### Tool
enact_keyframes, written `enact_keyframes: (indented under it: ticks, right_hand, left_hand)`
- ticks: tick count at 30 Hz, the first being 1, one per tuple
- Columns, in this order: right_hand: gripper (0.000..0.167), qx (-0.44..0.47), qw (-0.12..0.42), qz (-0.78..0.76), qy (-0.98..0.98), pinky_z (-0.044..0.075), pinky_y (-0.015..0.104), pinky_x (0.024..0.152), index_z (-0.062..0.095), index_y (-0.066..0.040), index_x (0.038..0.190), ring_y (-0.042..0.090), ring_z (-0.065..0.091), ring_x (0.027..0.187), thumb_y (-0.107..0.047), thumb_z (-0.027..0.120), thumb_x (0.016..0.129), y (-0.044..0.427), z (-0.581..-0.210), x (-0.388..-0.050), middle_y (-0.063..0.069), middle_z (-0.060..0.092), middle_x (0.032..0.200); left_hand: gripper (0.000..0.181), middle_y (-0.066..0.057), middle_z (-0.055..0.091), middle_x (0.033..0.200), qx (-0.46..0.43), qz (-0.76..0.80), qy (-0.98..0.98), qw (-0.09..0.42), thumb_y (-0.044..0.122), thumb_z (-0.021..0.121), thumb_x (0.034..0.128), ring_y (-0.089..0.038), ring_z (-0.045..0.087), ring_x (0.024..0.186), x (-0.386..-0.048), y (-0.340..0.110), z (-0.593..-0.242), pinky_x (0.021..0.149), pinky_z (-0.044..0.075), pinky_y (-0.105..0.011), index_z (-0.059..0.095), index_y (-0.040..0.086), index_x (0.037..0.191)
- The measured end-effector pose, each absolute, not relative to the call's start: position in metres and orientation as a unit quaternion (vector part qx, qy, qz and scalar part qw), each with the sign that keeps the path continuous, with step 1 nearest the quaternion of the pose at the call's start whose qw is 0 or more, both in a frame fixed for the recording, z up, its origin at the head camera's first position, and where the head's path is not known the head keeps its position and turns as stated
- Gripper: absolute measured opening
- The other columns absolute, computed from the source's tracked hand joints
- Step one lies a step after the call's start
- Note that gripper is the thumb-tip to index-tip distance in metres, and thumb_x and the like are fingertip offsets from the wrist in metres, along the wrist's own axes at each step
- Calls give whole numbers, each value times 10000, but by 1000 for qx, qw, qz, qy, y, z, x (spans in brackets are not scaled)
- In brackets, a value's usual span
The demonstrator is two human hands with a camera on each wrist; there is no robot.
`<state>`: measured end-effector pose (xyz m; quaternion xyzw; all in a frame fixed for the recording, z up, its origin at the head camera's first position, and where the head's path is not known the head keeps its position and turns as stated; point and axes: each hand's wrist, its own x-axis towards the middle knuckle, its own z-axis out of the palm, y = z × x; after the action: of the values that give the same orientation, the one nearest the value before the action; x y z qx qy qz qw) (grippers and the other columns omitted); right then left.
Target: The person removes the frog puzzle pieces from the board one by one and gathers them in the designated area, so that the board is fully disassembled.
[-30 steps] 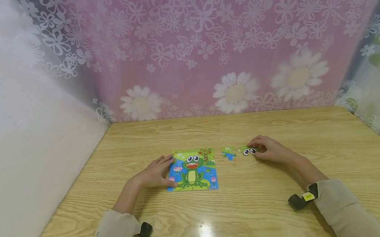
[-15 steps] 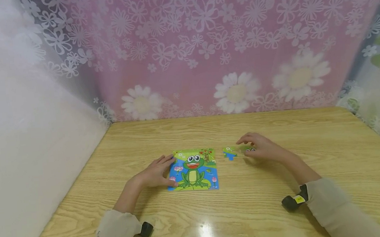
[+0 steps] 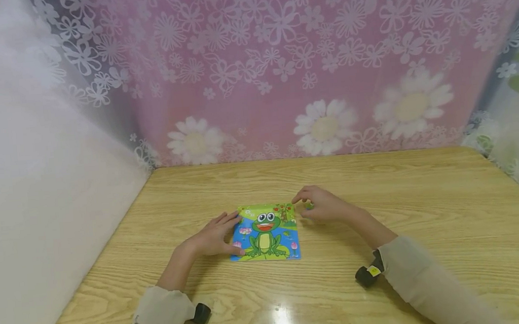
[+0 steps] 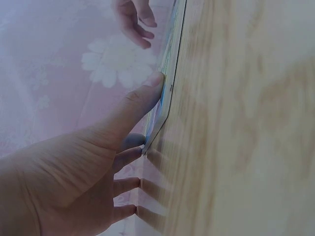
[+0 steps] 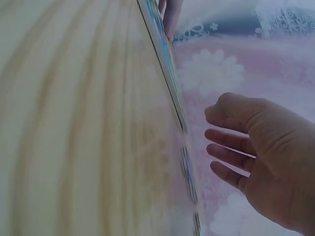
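A square frog jigsaw puzzle (image 3: pixel 265 232) lies flat on the wooden table. My left hand (image 3: pixel 213 237) rests at its left side; in the left wrist view the thumb (image 4: pixel 147 91) lies on the puzzle's top and two fingers touch its edge. By the puzzle's upper right corner hovers my right hand (image 3: pixel 324 205), fingers loosely bent, with nothing held. Part of a green puzzle piece (image 3: pixel 309 205) shows beneath it. Edge-on in the right wrist view, a loose puzzle piece (image 5: pixel 188 172) lies near the puzzle's edge, with a second puzzle piece (image 5: pixel 197 224) beyond it.
The light wood table (image 3: pixel 206 293) runs back to a pink flowered curtain (image 3: pixel 253 81). At the left stands a white sheet-like wall (image 3: pixel 50 173). Each wrist carries a small black camera, such as the right wrist camera (image 3: pixel 366 275).
My right hand has let go of the piece with the eyes and moved left over the loose pieces to the puzzle's corner. The left hand has stayed in place.
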<state>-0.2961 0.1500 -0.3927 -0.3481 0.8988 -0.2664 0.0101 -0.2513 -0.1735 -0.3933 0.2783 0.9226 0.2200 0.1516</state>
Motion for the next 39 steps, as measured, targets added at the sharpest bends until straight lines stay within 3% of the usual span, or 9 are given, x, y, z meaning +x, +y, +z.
enact_keyframes:
  ticks: [6,26,33,39]
  right_hand:
    - [258,-333,15,-252,909,453,356,790,654,-58,1090,212,516,959,-119,622,842,125,-401,-301,53,568,1075]
    - [127,-259,-54,-235,935,404,310,730,620,-69,914,189,411,828,-144,638,813,96,-414,-297,4,478,871]
    - [143,-273,-27,-275,922,415,341,759,614,-43,942,205,439,853,-124,634,826,100,-407,-298,29,514,905]
    - [288,-311,34,-279,908,414,363,821,603,-35,1103,194,451,918,-164,645,849,111,-402,-301,37,522,1003]
  left_hand:
    - [921,-100,124,1514,278,219,923,151,468,702,773,-351,4,1362,-250,-173,-392,1039,56,-579,242,61,1459]
    - [926,-80,116,1518,275,218,925,149,468,706,768,-348,0,1363,-253,-174,-396,1038,60,-583,236,74,1463]
    - [933,-63,114,1519,274,214,926,149,488,701,763,-339,-1,1365,-253,-174,-396,1041,60,-576,234,90,1466]
    - [930,-65,115,1519,272,210,927,148,478,705,765,-337,1,1365,-252,-174,-395,1044,50,-570,233,89,1466]
